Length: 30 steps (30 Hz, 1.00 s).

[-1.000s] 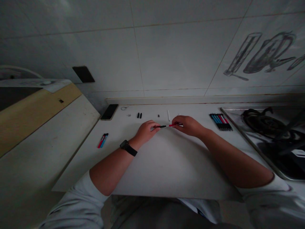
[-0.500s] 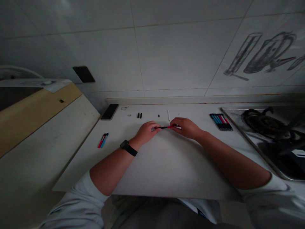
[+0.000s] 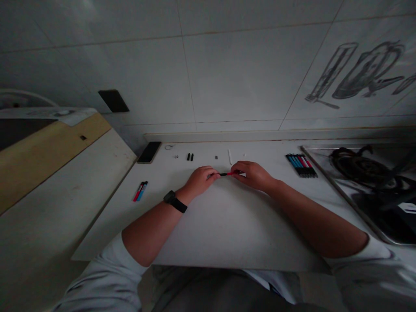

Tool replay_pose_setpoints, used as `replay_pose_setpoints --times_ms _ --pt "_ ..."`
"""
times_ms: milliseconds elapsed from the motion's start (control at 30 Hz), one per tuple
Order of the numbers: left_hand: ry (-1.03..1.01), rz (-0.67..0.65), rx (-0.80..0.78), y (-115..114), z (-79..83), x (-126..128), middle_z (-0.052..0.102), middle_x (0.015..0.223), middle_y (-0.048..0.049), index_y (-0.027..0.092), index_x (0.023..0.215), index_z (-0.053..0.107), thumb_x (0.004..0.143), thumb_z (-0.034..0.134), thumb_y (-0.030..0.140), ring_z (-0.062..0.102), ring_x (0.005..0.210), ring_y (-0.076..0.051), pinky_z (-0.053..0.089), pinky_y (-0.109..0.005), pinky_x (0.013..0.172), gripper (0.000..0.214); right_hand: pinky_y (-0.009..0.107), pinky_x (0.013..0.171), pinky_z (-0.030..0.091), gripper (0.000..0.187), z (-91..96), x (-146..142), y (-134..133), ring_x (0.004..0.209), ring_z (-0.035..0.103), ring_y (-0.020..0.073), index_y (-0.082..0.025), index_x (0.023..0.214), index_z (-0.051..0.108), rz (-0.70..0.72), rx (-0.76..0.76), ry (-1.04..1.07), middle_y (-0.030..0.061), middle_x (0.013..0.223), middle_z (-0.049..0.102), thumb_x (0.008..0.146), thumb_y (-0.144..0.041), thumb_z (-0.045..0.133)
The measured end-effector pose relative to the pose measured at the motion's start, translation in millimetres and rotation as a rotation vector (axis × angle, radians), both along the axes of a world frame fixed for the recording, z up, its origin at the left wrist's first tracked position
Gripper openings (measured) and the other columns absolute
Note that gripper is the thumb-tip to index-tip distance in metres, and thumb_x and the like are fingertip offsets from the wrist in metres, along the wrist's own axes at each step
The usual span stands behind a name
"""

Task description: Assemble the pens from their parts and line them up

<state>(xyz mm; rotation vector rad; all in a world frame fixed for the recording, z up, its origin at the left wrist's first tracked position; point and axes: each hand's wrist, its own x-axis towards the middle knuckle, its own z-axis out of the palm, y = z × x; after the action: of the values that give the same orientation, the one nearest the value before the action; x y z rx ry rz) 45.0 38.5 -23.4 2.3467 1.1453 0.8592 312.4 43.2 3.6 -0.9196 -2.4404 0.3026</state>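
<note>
Between my hands lies a slim red and black pen point(image 3: 224, 174), roughly level just above the white worktop point(image 3: 224, 225). My left hand point(image 3: 202, 179) pinches its black end, and my right hand point(image 3: 251, 174) grips the red part; the fingers hide both ends. Beyond the hands, a thin white stick point(image 3: 230, 156) lies close to my right fingers. Two short black pieces point(image 3: 190, 157), some tiny dark bits point(image 3: 216, 157) and small metallic bits point(image 3: 176, 156) are laid out in a row with it.
A red pen point(image 3: 138, 191) and a blue pen point(image 3: 142, 191) lie at the left. Several blue and red pens point(image 3: 300, 164) sit side by side at the right, near a gas hob point(image 3: 360, 173). A phone point(image 3: 150, 152) rests at the back left, beside a wire ring point(image 3: 169, 147).
Almost nothing differs. Both hands keep their hold on the pen, with only a very slight shift of the fingers and the camera.
</note>
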Motion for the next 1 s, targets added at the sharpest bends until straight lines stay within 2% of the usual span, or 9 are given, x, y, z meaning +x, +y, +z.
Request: replay_pose_setpoints --times_ms 233,533,700,833,1000 --pt "0.033 -0.003 -0.019 1.6 -2.6 -0.4 0.075 0.095 -0.0052 0.020 0.096 0.076 0.103 0.057 0.032 0.068 0.093 -0.020 0.052 -0.034 0.086 0.023 0.030 0.075 0.049 0.020 -10.5 -0.3 3.3 0.082 0.066 0.0196 -0.019 0.100 0.071 0.003 0.091 0.011 0.0082 0.092 0.072 0.102 -0.033 0.057" --pt "0.024 -0.008 -0.071 0.4 -3.8 0.1 0.073 0.087 -0.0041 0.019 0.086 0.074 0.104 0.051 0.030 0.067 0.086 -0.019 0.050 -0.033 0.085 0.031 0.033 0.080 0.048 0.023 -8.8 -2.9 -0.8 0.084 0.066 0.0212 -0.019 0.097 0.072 0.017 0.268 -0.042 0.0091 0.091 0.073 0.105 -0.031 0.054" --pt "0.003 0.002 -0.051 1.4 -4.9 0.0 0.073 0.090 -0.0037 0.019 0.088 0.073 0.103 0.055 0.027 0.067 0.089 -0.019 0.050 -0.033 0.085 0.024 0.033 0.078 0.048 0.021 -11.8 -2.6 -0.8 0.081 0.067 0.0205 -0.019 0.101 0.073 -0.001 0.241 -0.015 0.0083 0.091 0.074 0.104 -0.031 0.056" --pt "-0.039 0.040 0.004 0.5 -3.4 1.1 0.073 0.095 -0.0037 0.019 0.093 0.071 0.093 0.071 0.023 0.067 0.090 -0.019 0.051 -0.032 0.083 0.005 0.033 0.077 0.049 0.023 -15.6 -3.6 0.3 0.082 0.069 0.0205 -0.020 0.104 0.075 -0.032 0.175 0.000 0.0077 0.093 0.077 0.104 -0.032 0.055" --pt "-0.106 0.075 0.005 -1.6 -2.2 1.6 0.074 0.099 -0.0039 0.019 0.102 0.070 0.089 0.077 0.023 0.069 0.093 -0.019 0.054 -0.034 0.086 0.015 0.033 0.079 0.051 0.024 -15.3 -5.9 -0.6 0.085 0.070 0.0208 -0.020 0.106 0.075 -0.038 0.147 0.029 0.0081 0.096 0.077 0.105 -0.031 0.054"
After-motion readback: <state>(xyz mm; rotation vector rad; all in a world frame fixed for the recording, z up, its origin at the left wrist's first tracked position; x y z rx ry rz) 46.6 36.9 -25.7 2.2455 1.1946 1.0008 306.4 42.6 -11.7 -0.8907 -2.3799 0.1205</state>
